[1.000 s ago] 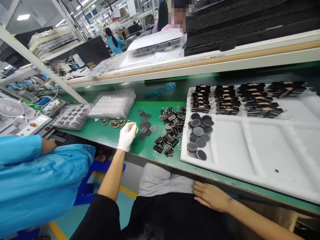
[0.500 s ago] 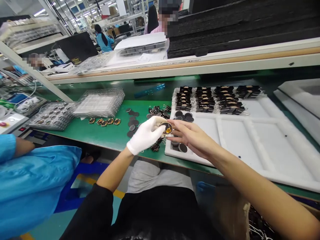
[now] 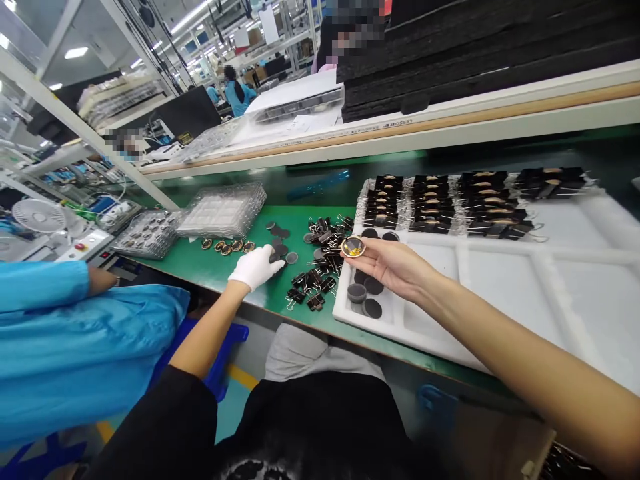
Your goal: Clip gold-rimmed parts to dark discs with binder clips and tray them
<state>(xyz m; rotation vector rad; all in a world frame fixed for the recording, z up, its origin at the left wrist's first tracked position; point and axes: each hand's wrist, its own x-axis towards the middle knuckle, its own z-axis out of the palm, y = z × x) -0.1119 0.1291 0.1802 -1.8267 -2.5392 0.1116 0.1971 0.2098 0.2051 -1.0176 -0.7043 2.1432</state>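
My right hand (image 3: pixel 390 261) pinches a round gold-rimmed watch case (image 3: pixel 353 247) with a dark face, holding it over the left edge of a white foam tray (image 3: pixel 345 308). My left hand (image 3: pixel 256 268), in a white glove, is over the green table at several dark round discs (image 3: pixel 281 251). Its thumb stands apart from the fingers; the fingertips partly cover the discs. Between my hands lies a pile of loose black binder clips (image 3: pixel 315 280). More dark discs (image 3: pixel 372 308) rest in the tray's near-left compartment.
Rows of clipped black binder clips (image 3: pixel 430 203) fill the tray's far side. Several gold-rimmed watch cases (image 3: pixel 227 250) lie left, before stacked clear plastic trays (image 3: pixel 225 210). A shelf edge (image 3: pixel 320 145) crosses behind. A co-worker's blue sleeve (image 3: pixel 45 287) is at far left.
My left hand has let go of the watch case and moved left to the dark discs. My right hand now holds the case alone. The view has shifted slightly.
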